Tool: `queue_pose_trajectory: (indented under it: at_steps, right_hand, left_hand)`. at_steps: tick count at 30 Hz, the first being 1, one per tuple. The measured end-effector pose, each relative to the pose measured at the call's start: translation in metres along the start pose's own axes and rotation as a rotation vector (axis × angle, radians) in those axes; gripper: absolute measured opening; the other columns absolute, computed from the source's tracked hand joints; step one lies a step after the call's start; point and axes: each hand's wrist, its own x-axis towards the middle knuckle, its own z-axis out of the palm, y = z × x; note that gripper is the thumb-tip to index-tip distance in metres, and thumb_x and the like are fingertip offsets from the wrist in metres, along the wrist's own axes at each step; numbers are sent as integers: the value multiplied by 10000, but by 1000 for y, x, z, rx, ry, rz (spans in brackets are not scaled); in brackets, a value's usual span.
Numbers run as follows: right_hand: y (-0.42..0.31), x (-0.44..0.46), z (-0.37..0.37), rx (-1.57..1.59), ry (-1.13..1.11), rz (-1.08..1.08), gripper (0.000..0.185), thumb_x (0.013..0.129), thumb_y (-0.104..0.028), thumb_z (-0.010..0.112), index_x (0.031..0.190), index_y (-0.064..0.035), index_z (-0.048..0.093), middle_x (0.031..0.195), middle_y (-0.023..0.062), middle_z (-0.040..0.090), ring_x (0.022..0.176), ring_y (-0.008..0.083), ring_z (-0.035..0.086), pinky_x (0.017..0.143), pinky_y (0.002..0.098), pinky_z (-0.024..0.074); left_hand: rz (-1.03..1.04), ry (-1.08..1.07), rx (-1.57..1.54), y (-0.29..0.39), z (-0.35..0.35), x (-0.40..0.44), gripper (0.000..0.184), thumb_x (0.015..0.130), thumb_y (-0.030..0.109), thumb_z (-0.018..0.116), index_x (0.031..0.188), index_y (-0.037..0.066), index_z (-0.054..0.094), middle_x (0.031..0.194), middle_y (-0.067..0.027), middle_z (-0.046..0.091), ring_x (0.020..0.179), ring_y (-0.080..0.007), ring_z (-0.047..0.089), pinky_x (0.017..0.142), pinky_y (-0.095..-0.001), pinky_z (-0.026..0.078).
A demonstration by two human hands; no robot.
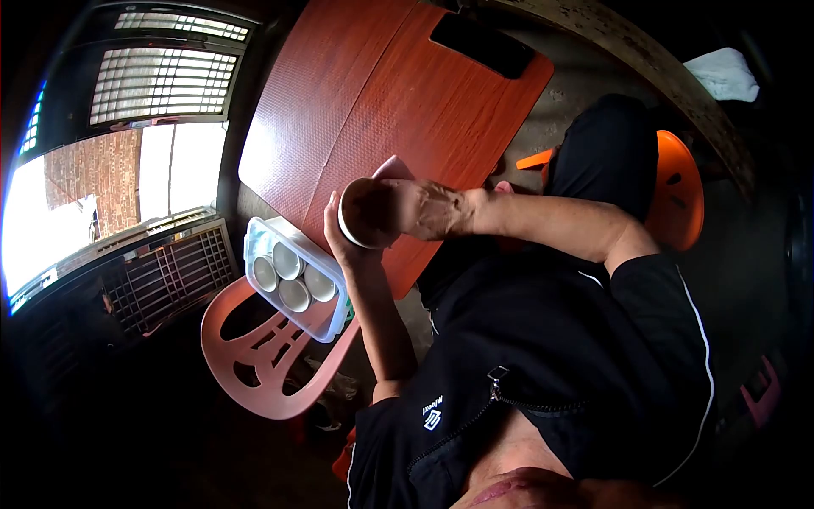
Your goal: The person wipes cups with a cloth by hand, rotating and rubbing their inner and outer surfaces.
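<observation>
My left hand [341, 242] is wrapped round the outside of a round cup or bowl [345, 214] with a pale rim and a dark brown inside. The cup is tilted, its mouth facing my right hand [434, 209]. That hand reaches over and into the mouth from the right; its fingers are hidden and smeared by motion. A pale pink piece [393, 168], perhaps cloth, shows at the upper edge between the cup and my right hand. Whether the right fingers grip it cannot be made out. Both hands are above the near edge of the red-brown table [407, 93].
A pale plastic basket [318, 328] with several round cups [294, 294] rests by a pink chair [246, 399]. A black flat object [481, 44] lies at the table's far right. An orange chair [688, 191] and a white cloth [722, 74] are on the right.
</observation>
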Motion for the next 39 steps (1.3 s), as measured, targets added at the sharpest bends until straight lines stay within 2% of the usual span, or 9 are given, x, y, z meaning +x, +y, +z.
queue_pose_trajectory:
  at_steps: [8,13,16,19,21,26,29,33,39]
  right_hand:
    - [-12,39,-72,2395,204,1023,159,941,-160,454,938,-24,536,742,41,537,682,111,530,660,247,451]
    - [-23,8,-32,886,-83,437,311,977,-274,431,963,22,527,861,182,604,817,230,622,717,338,493]
    - [-10,4,-7,133,325,-52,292,923,-153,480,1102,76,496,929,201,604,840,248,625,744,360,507]
    - [-6,5,-8,811,-1,244,309,951,-228,458,1083,40,534,851,119,603,735,161,598,661,320,495]
    - [-3,12,-24,1874,20,771,377,989,-322,423,1124,3,557,875,38,611,672,98,579,583,275,485]
    - [-27,-9,15,97,376,129,201,894,-128,545,1012,34,530,951,189,618,929,277,627,767,362,520]
    - [-4,-9,5,183,349,66,223,877,-105,549,1050,35,533,989,189,622,900,297,635,784,383,532]
    - [-6,10,-21,1255,123,911,240,926,-195,538,983,37,564,730,170,636,640,285,652,559,320,515]
    - [-6,-8,7,375,382,117,171,857,-5,481,993,22,581,909,165,643,810,307,654,788,380,525]
  left_hand:
    - [695,55,406,-36,-1,10,576,908,411,379,1217,-64,479,1180,-201,555,1055,-307,563,924,-418,443]
    - [423,146,126,-24,17,5,595,902,434,359,1126,-84,544,1086,-180,615,952,-249,618,847,-356,487]
    - [247,36,-14,-3,23,3,574,901,419,385,1141,-75,556,1067,-178,629,932,-265,618,835,-365,499]
    - [368,97,57,-15,10,6,547,906,393,399,1134,-79,554,1061,-178,626,931,-269,616,845,-362,493]
    - [1025,222,714,-33,30,5,533,913,381,397,1120,-85,554,1095,-177,605,985,-247,589,880,-352,465]
    - [490,130,176,-17,17,9,535,925,399,380,1112,-68,563,1088,-186,614,969,-260,606,880,-361,471]
    - [17,49,-44,0,12,13,598,928,475,381,1140,-58,551,1068,-204,619,987,-303,602,913,-398,464]
    - [498,-144,309,-22,8,6,614,884,336,553,1355,2,343,1348,-162,425,1200,-306,465,1022,-425,366]
    - [215,-61,103,-14,3,6,533,977,426,371,1285,-3,441,1153,-180,582,1054,-287,582,910,-394,477]
